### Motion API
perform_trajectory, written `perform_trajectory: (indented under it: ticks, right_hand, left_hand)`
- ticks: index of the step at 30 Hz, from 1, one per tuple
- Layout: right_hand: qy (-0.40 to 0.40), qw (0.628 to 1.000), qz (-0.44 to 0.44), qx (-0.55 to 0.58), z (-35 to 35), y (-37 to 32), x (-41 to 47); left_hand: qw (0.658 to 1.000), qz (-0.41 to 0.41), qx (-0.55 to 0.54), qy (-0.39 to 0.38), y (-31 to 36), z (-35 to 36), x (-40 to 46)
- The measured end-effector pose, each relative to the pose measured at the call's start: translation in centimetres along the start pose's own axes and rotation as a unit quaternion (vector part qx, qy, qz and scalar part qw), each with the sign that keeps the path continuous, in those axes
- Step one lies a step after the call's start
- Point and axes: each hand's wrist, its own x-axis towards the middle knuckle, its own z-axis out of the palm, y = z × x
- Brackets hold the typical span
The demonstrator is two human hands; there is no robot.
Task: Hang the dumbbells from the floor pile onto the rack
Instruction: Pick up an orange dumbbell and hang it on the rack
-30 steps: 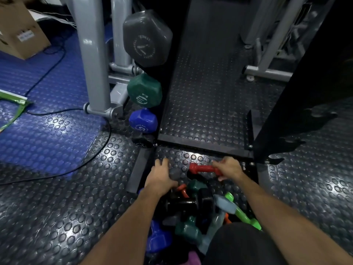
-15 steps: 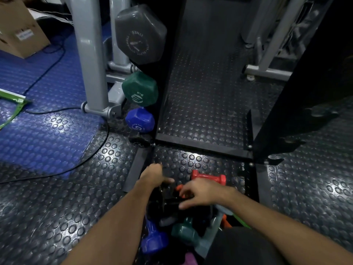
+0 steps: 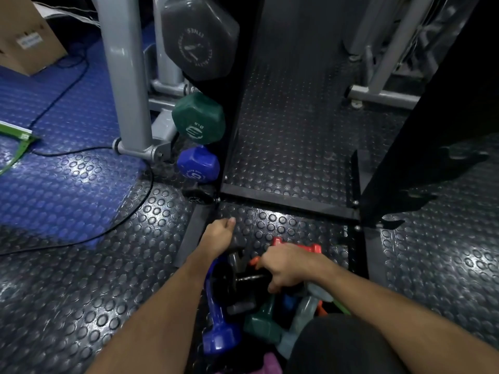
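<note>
Right hand [image 3: 290, 268] over pile, fingers curled round handle of black dumbbell [image 3: 237, 282]. Left hand [image 3: 219, 234] at pile's far left edge, fingers curled under; what they hold, cannot tell. Pile on floor [image 3: 67, 292]: blue dumbbell [image 3: 217, 322], green one [image 3: 263, 323], red one [image 3: 310, 248]. Rack [image 3: 237, 103] holds grey dumbbell [image 3: 199, 36] on top, green [image 3: 198, 118] below, blue [image 3: 198, 164] lowest.

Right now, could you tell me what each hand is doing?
Left hand: fingers curled, apparently gripping a black dumbbell end; the grip is partly hidden.
Right hand: grips the black dumbbell's handle.
</note>
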Motion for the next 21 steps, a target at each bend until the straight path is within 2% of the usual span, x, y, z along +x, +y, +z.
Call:
perform_trajectory:
  ticks: [2, 4, 6, 8, 10, 11, 13, 15, 17, 19, 21]
  right_hand:
    - [0.013, 1.0, 0.004, -0.015, -1.2, 0.5, -0.3]
    - [0.037, 0.999, 0.025, -0.003, -2.4, 1.7, -0.9]
    - [0.06, 0.997, 0.045, 0.004, -3.5, 3.2, -1.5]
    - [0.079, 0.995, 0.068, 0.013, -4.2, 5.2, -1.6]
    - [0.103, 0.99, 0.096, 0.019, -4.5, 7.0, -1.3]
    - [0.112, 0.987, 0.117, 0.015, -4.5, 7.9, -1.0]
    - [0.117, 0.98, 0.162, 0.007, -3.7, 9.5, -0.2]
    - [0.113, 0.973, 0.199, 0.011, -2.4, 10.8, 0.6]
    - [0.109, 0.967, 0.227, 0.032, -0.8, 11.9, 1.0]
    - [0.119, 0.963, 0.237, 0.052, 0.4, 12.7, 1.1]
    - [0.118, 0.962, 0.237, 0.064, 0.8, 13.1, 0.8]
  left_hand:
    - [1.0, 0.004, 0.007, -0.002, 0.0, 0.3, 0.3]
    - [1.0, -0.007, -0.03, -0.006, 0.4, 0.3, 0.5]
    - [0.991, -0.023, -0.131, 0.004, 1.4, 0.1, 0.7]
    - [0.968, -0.037, -0.249, 0.003, 2.7, -0.5, 0.8]
    - [0.952, -0.039, -0.304, 0.01, 3.4, -0.9, 1.0]
    - [0.954, -0.037, -0.296, 0.026, 3.6, -0.7, 0.9]
    - [0.977, -0.017, -0.205, 0.063, 3.6, 0.3, 0.6]
    - [0.994, 0.024, -0.049, 0.092, 3.1, 1.8, 0.3]
    - [0.993, 0.047, 0.084, 0.072, 2.6, 3.3, -0.2]
    - [0.972, 0.081, 0.217, 0.025, 2.2, 4.4, -0.5]
    - [0.929, 0.129, 0.347, -0.022, 1.7, 5.4, -0.9]
